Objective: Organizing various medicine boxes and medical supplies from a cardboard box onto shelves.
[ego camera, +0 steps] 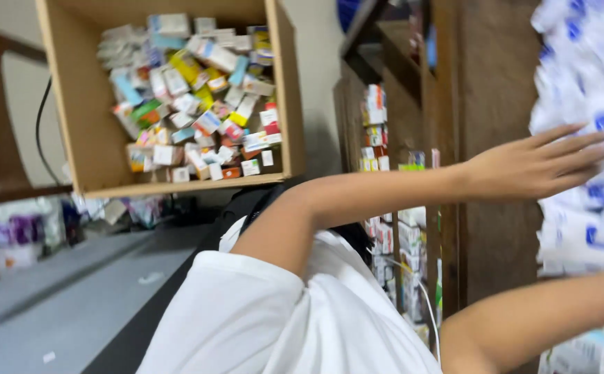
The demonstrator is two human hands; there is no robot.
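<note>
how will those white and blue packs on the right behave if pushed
Probably light and soft: the white and blue packs look like thin pouches. Stacked loosely, they may slide or topple under the flat hand.

The person wears a white short-sleeved top [267, 318] of plain, smooth cloth, loose at the shoulder, with soft folds running across it. The sleeve [246, 277] ends above the elbow in a rounded hem, and both forearms are bare below it. One hand [534, 165] shows, without rings, watch or glove. A thin white cable [428, 305] hangs beside the top.
</note>
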